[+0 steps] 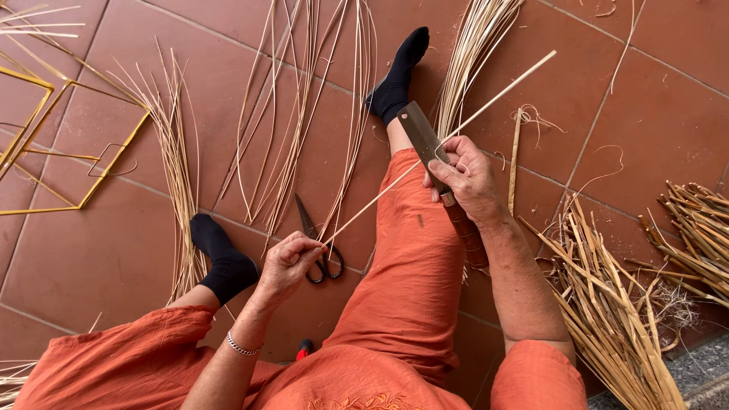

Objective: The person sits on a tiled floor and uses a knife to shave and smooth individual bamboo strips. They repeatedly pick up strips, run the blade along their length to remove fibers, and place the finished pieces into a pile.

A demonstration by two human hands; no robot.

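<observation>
Shaving step | left hand [287,258] fingers clamped on cane strip [425,156] end | right hand [469,178] gripping knife [422,138] against it | next: likely a steady pull, blade angle held

Single head cam, worn by seated person, aimed steeply down at lap, close range; tiled floor [114,250] seen around orange-trousered legs [414,266].

Looks like a home craft corner for cane weaving: terracotta floor tiles [114,250], cane strips [304,114] strewn across the top, offcuts [607,304] piled lower right.
</observation>
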